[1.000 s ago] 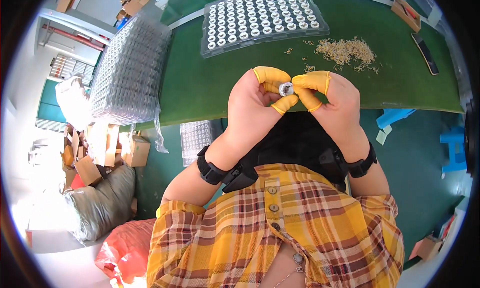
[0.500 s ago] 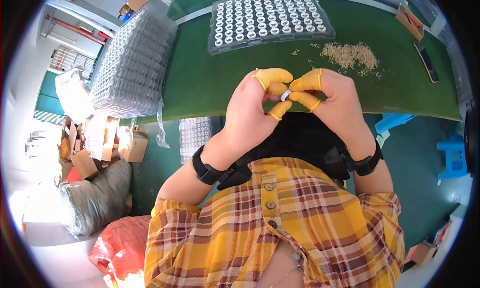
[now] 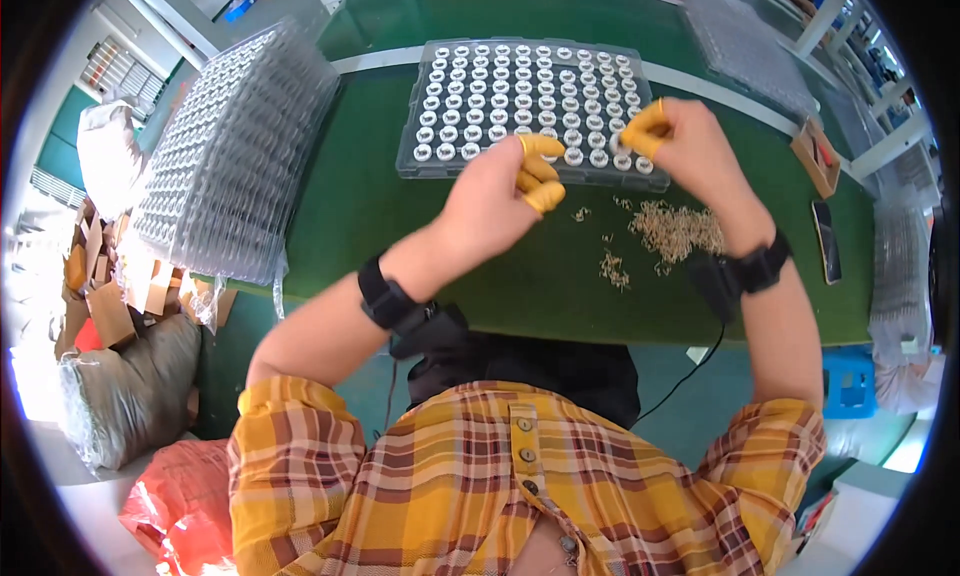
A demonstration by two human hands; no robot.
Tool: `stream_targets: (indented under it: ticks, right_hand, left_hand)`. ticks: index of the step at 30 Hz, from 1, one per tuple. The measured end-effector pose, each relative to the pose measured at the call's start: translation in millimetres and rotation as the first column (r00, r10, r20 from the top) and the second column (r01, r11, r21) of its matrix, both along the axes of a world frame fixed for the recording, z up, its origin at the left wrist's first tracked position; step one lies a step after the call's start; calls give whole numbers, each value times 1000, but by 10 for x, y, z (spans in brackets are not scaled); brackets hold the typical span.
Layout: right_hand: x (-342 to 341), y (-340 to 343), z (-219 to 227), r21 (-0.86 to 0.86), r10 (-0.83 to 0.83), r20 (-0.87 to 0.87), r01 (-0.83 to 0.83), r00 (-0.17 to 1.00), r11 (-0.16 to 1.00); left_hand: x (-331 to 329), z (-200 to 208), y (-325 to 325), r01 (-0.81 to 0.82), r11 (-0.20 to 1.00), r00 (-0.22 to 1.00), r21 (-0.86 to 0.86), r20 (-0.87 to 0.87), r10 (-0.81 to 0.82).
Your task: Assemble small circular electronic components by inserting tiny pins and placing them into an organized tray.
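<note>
Head view, looking down on a green table (image 3: 400,216). We see the left hand (image 3: 500,191) raised over the table near the front edge of a clear compartment tray (image 3: 420,146) filled with small white rings. Its thumb and first fingers wear yellow finger cots (image 3: 540,171); these fingertips are curled close together, and we cannot tell whether a small part is pinched between them. The right hand (image 3: 690,146) hangs over the tray's near right corner, its yellow-capped fingertips drawn together and pointing down at the last row of rings; whether they grip a ring is hidden by the fingers themselves. The two hands are apart, with bare table between them. A loose heap of small tan parts (image 3: 680,231) lies on the table just under the right wrist, in front of the tray. Each wrist carries a black band (image 3: 385,294). A stack of empty clear trays (image 3: 230,156) stands to the left, and a dark phone (image 3: 828,241) lies to the right.
</note>
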State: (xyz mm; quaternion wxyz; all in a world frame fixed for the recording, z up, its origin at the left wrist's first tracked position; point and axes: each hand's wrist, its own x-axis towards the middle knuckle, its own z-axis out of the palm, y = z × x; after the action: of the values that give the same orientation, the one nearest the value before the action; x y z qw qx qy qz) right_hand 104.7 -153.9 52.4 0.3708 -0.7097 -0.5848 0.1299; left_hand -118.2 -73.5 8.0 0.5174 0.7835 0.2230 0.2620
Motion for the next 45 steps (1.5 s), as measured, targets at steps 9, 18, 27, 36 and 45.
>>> stream_targets:
  ticks: [9, 18, 27, 36, 45]
  right_hand:
    - [833, 1459, -374, -224, -200, 253, 258, 947, 940]
    - [667, 1871, -514, -313, -233, 392, 367, 890, 876]
    - [721, 1839, -575, -292, -195, 393, 323, 899, 900]
    - [540, 952, -165, -262, -50, 265, 121, 963, 957]
    - [-161, -226, -356, -122, 18, 196, 6, 980, 993]
  left_hand:
    - [836, 223, 1466, 92, 914, 855, 395, -501, 131]
    - [1612, -90, 2088, 112, 740, 906, 663, -374, 198]
    - [1867, -175, 2210, 279, 667, 878, 691, -465, 115]
    - [1776, -182, 2164, 290, 632, 917, 719, -398, 32]
    - [1228, -44, 1601, 1, 710, 993, 704, -85, 82]
